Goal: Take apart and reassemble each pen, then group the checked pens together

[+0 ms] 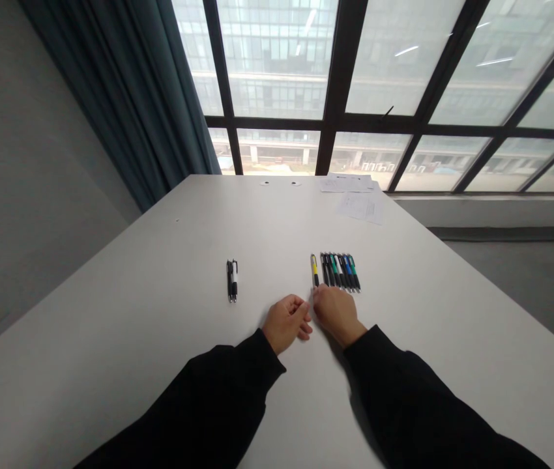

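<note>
A yellow pen (314, 266) with a black grip lies upright in view, just left of a row of several pens. My right hand (336, 314) is closed at that pen's lower end, its fingertips partly hidden by the knuckles. The pen row (340, 271) has black, green, white and blue barrels and lies side by side, just beyond my right hand. Close by on the left, my left hand (287, 323) is loosely curled, fingers a little apart, and no object shows in it. Farther left lie a black pen (229, 281) and a white-and-black pen (234, 280), side by side.
Everything rests on a white table (160, 312). Printed papers (361, 207) lie at its far right, and two small cable holes (295, 183) sit near the far edge. Beyond stand a dark-framed window (335, 85) and a blue-grey curtain (160, 85).
</note>
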A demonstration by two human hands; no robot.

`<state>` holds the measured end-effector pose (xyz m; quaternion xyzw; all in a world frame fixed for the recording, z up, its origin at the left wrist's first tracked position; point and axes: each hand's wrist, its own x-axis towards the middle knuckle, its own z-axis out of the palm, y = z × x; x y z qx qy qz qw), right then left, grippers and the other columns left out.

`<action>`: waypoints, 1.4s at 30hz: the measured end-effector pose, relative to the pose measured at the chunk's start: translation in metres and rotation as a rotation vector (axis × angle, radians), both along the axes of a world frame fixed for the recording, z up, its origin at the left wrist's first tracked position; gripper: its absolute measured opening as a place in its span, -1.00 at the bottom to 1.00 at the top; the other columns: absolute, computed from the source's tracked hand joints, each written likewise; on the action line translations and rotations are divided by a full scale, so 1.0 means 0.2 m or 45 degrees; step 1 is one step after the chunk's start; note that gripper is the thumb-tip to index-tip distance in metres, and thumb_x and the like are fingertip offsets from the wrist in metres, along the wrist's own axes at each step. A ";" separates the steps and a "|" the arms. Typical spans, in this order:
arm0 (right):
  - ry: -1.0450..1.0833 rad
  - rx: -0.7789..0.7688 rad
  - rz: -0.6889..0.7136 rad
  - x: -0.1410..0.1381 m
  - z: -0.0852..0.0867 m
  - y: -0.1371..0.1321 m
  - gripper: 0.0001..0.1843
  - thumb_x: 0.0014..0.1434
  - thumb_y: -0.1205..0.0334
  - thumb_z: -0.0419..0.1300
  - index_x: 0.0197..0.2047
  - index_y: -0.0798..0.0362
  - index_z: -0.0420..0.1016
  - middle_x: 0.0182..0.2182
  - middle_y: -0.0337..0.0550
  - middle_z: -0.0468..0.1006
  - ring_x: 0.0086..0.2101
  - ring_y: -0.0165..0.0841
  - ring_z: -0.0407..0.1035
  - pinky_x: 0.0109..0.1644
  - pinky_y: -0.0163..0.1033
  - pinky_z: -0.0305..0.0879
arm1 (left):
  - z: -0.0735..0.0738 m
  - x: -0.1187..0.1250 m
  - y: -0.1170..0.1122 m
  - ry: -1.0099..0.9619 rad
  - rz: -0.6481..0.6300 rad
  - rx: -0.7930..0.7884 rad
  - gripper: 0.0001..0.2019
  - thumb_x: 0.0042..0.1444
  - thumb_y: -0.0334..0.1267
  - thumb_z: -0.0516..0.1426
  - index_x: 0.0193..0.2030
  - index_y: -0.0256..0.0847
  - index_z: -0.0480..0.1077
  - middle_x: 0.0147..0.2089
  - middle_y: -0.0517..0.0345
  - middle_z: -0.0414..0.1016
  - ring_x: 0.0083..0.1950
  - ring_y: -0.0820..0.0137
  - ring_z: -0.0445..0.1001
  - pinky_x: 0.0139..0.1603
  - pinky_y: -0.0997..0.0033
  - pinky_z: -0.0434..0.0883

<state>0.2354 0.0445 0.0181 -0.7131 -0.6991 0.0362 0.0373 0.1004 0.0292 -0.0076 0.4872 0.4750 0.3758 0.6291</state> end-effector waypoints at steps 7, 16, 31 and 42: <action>0.017 0.019 -0.027 0.02 -0.01 0.02 -0.52 0.40 0.16 -0.11 -0.24 0.16 0.61 -0.36 0.16 0.65 -0.30 -0.13 0.59 -0.26 -0.18 0.39 | 0.00 -0.01 -0.01 0.097 -0.035 0.077 -0.64 0.13 0.02 0.17 -0.39 -0.27 0.30 -0.50 0.19 0.42 -0.63 0.49 0.42 -0.71 0.55 0.34; 0.027 0.008 -0.090 0.02 -0.02 0.03 -0.54 0.38 0.15 -0.08 -0.24 0.18 0.62 -0.34 0.21 0.64 -0.27 -0.12 0.59 -0.20 -0.17 0.39 | -0.03 -0.01 0.00 0.112 -0.060 0.087 -0.64 0.13 0.04 0.16 -0.40 -0.26 0.30 -0.53 0.20 0.42 -0.67 0.50 0.39 -0.74 0.57 0.27; 0.067 0.003 -0.152 0.03 -0.03 0.05 -0.56 0.35 0.10 -0.04 -0.25 0.14 0.61 -0.35 0.17 0.65 -0.29 -0.10 0.58 -0.23 -0.14 0.38 | -0.05 -0.02 0.00 0.090 -0.098 0.103 -0.56 0.07 0.14 0.21 -0.39 -0.27 0.31 -0.54 0.20 0.43 -0.68 0.51 0.37 -0.73 0.58 0.25; 0.089 0.025 -0.181 0.04 -0.03 0.05 -0.53 0.33 0.09 -0.05 -0.28 0.16 0.62 -0.33 0.19 0.65 -0.29 -0.12 0.58 -0.22 -0.16 0.38 | -0.04 -0.02 0.00 0.116 -0.113 0.115 -0.59 0.15 0.11 0.14 -0.38 -0.26 0.30 -0.52 0.20 0.42 -0.68 0.51 0.38 -0.74 0.57 0.26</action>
